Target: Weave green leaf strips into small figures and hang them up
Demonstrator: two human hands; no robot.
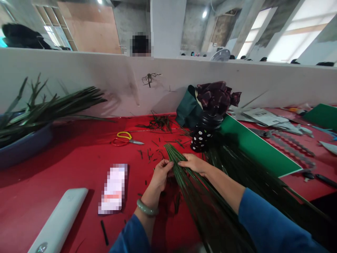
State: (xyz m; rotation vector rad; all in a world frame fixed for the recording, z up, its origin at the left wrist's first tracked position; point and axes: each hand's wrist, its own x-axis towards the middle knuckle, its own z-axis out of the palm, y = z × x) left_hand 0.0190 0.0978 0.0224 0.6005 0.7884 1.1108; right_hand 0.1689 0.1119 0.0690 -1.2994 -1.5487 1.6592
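Both hands grip one bundle of long green leaf strips (pixel 181 179) near its narrow far end. My left hand (pixel 162 174), with a pale green bangle (pixel 147 208) on its wrist, pinches the bundle's left side between thumb and fingers. From the right, my right hand (pixel 193 163) closes round the same strips, its thumb toward my left thumb. The strips fan out toward me, down past the bottom of the view. Under my right forearm and beyond it lies a pile of darker long leaves (pixel 242 168). Leaf scraps (pixel 150 154) are scattered just past my hands.
Scissors (pixel 130 138) with yellow and red handles, a blurred phone (pixel 113 189) and a white oblong device (pixel 59 221) lie at left. A blue basin (pixel 28 146) holds leaves. A flowered black cup (pixel 201 137), a dark green bag (pixel 188 107) and a green board (pixel 259 149) stand right. A partition (pixel 116 77) closes the back.
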